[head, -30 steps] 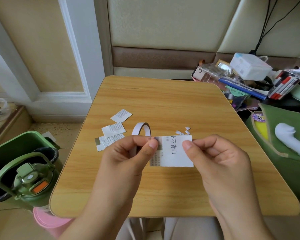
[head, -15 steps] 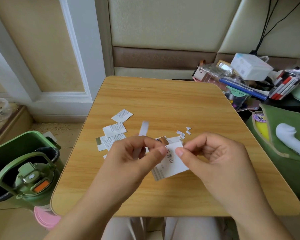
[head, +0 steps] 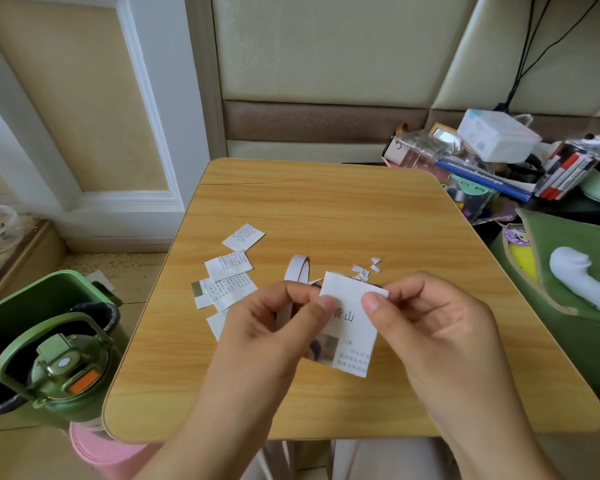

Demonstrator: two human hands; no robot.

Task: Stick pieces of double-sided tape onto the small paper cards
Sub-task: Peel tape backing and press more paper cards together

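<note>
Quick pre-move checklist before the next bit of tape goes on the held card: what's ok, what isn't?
1. Paper card held by both hands: ok, left hand and right hand pinch its top corners.
2. Card lifted off the table: ok.
3. Tape roll within reach: ok, behind the left hand.
4. Tape piece ready on fingers: cannot tell.
5. Other cards out of the way: ok, lying to the left.

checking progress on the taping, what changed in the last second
The paper card, pinched by both hands, turned from lying wide to hanging upright. The left hand also holds the tape roll as before. The cards on the table and paper scraps stayed put.
</note>
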